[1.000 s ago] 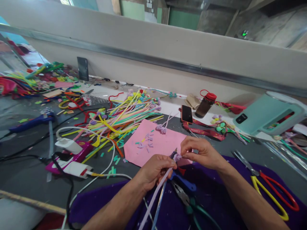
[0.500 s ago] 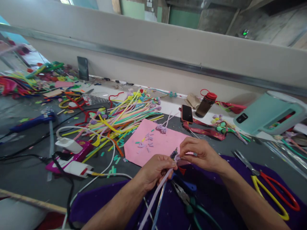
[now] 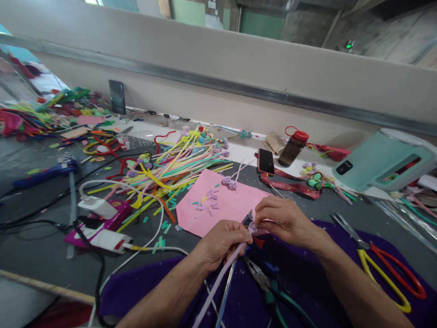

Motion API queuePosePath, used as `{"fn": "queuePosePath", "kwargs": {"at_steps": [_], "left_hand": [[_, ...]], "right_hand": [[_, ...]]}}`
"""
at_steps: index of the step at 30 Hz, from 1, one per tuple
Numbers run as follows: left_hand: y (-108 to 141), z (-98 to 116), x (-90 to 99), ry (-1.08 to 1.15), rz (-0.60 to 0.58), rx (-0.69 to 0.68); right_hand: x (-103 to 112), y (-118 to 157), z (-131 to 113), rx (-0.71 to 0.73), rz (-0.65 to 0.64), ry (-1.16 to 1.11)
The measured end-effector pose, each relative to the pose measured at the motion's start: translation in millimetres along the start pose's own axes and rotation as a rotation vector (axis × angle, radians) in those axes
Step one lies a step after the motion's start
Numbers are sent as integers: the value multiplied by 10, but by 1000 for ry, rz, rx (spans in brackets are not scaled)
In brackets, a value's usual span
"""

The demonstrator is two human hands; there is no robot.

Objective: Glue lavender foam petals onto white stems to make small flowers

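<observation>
Pinched lilac stem between thumb and fingers of left hand, lower centre, apparently to steady it | gripped edge of lilac curl in right hand fingertips, right of centre, seemingly for fine control | had dark nozzle just beside, presumably within easy reach | had pink sheet mid-frame under lilac snippets, perhaps to collect them

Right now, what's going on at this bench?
The left hand pinches a pale lilac stem, and the right hand has its fingers at the small lilac piece at the stem's upper end. Both are close to a dark metal-tipped tool. Behind them, a pink sheet bears short cut bits and a lilac cluster. Green-handled pliers and red-and-yellow scissors lie on purple cloth.
</observation>
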State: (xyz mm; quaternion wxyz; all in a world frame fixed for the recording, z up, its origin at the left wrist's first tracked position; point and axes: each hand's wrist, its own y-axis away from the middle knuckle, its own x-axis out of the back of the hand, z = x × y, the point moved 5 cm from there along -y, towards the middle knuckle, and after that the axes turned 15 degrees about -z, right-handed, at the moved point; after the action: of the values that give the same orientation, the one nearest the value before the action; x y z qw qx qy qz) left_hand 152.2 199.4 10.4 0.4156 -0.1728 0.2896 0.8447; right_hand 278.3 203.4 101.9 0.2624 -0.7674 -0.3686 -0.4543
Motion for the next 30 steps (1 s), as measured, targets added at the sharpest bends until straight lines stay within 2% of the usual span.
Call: {"fn": "queuePosePath", "kwargs": {"at_steps": [18,20,23,26,30], "left_hand": [[7,-12,10,-30,4,-17],[15,2,1,-19,-15,-35],[36,48,-21,4,-39,-91],[69,104,-20,8,7,-175],[120,173,-14,-82,87,-301]], "right_hand": [[18,12,9,14,-13,-21],[82,35,4,31,33,-68],[212,91,32,9,186,-166],[264,129,105,-66,329,-251],[165,88,182,-137,342,-403]]}}
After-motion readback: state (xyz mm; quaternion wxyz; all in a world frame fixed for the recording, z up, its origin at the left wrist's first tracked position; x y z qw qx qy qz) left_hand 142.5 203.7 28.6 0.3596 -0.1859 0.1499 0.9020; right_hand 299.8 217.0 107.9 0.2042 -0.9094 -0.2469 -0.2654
